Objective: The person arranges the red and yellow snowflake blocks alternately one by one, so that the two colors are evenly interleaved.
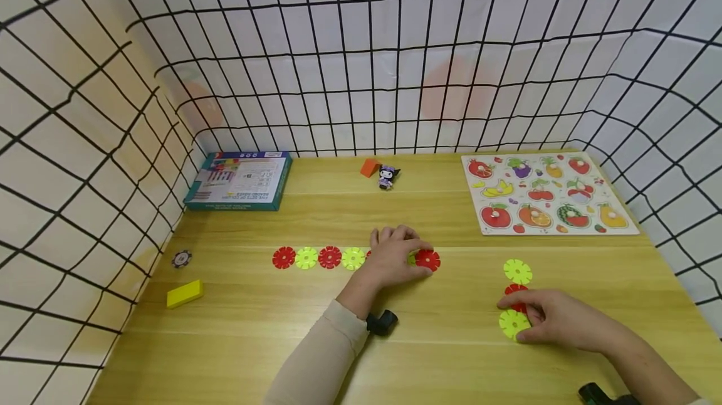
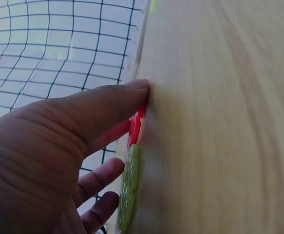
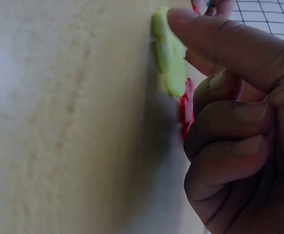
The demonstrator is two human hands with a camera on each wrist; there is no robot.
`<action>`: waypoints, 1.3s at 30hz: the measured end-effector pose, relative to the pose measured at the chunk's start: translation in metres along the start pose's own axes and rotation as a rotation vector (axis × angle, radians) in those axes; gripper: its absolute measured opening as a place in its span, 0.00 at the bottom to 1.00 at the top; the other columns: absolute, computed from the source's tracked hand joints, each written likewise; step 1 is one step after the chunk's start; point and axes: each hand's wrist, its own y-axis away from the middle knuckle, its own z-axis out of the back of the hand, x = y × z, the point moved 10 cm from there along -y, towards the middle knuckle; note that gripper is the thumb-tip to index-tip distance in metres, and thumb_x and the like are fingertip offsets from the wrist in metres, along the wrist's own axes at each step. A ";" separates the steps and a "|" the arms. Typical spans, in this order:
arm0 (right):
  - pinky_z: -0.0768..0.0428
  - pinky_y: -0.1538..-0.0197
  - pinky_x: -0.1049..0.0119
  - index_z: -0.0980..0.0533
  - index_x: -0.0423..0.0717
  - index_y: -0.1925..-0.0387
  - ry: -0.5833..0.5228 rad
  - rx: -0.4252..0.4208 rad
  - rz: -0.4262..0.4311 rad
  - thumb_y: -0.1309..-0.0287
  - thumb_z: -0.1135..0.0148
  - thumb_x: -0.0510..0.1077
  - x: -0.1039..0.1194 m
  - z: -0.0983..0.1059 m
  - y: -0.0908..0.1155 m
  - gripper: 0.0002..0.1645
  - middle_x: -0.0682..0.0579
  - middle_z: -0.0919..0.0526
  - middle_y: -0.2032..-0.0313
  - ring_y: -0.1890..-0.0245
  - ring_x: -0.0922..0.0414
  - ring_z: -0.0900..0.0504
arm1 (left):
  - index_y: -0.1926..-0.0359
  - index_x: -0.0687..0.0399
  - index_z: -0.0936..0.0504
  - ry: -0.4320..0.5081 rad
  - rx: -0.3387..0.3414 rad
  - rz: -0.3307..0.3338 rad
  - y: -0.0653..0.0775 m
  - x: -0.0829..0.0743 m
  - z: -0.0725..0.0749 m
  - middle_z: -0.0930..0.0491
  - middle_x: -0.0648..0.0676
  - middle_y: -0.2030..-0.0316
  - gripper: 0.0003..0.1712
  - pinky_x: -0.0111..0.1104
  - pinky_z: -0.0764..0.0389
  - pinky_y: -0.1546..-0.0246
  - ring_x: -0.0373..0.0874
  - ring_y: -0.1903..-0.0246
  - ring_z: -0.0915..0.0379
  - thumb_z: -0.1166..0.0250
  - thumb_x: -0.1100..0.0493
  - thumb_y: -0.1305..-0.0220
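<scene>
A row of alternating red and yellow-green notched plastic discs (image 1: 329,257) runs across the table. My left hand (image 1: 389,261) spans its right end, hiding several discs. Its thumb and index finger pinch the edges of the last red disc (image 1: 427,260); the other fingers spread over the row. To the right, my right hand (image 1: 564,320) pinches a yellow-green disc (image 1: 513,325) between thumb and index finger, with the other fingers curled in the right wrist view. Just beyond it lie a partly covered red disc (image 1: 519,306) and another yellow-green disc (image 1: 517,271).
A fruit puzzle board (image 1: 549,194) lies at the back right, a boxed set (image 1: 239,180) at the back left. A small figurine (image 1: 387,177) and an orange block (image 1: 369,167) stand at the back. On the left are a yellow block (image 1: 185,294) and a poker chip (image 1: 182,259). Black netting surrounds the table.
</scene>
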 end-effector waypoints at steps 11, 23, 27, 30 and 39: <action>0.34 0.75 0.71 0.25 0.58 0.59 0.161 -0.060 0.015 0.56 0.30 0.58 0.004 0.003 -0.006 0.22 0.59 0.32 0.80 0.80 0.65 0.33 | 0.48 0.26 0.23 0.010 0.002 0.000 0.000 -0.003 0.002 0.35 0.42 0.48 0.25 0.59 0.60 0.42 0.46 0.46 0.46 0.36 0.36 0.49; 0.35 0.76 0.70 0.27 0.59 0.59 0.221 -0.115 0.012 0.62 0.28 0.61 0.013 0.005 -0.009 0.27 0.58 0.33 0.81 0.81 0.66 0.35 | 0.48 0.27 0.23 0.036 0.009 0.009 0.001 -0.004 0.001 0.35 0.42 0.48 0.24 0.59 0.62 0.41 0.46 0.46 0.46 0.35 0.37 0.48; 0.35 0.76 0.70 0.27 0.60 0.59 0.243 -0.075 -0.017 0.63 0.28 0.61 0.011 0.003 -0.011 0.27 0.58 0.33 0.80 0.80 0.65 0.35 | 0.48 0.26 0.23 0.031 0.009 0.012 0.001 -0.002 0.002 0.35 0.42 0.48 0.24 0.59 0.62 0.41 0.46 0.46 0.47 0.35 0.36 0.49; 0.36 0.76 0.71 0.27 0.60 0.61 0.259 -0.069 -0.007 0.63 0.27 0.61 0.014 0.002 -0.013 0.26 0.58 0.34 0.80 0.80 0.66 0.36 | 0.48 0.25 0.23 0.021 0.006 0.010 0.001 -0.001 0.002 0.35 0.41 0.48 0.24 0.59 0.61 0.41 0.46 0.46 0.47 0.35 0.36 0.49; 0.32 0.74 0.70 0.31 0.62 0.69 0.263 -0.160 0.141 0.55 0.30 0.58 0.041 0.003 -0.022 0.18 0.61 0.31 0.77 0.77 0.65 0.32 | 0.48 0.26 0.23 0.030 0.003 0.009 0.001 -0.002 0.003 0.35 0.42 0.48 0.24 0.59 0.62 0.41 0.46 0.46 0.47 0.35 0.36 0.49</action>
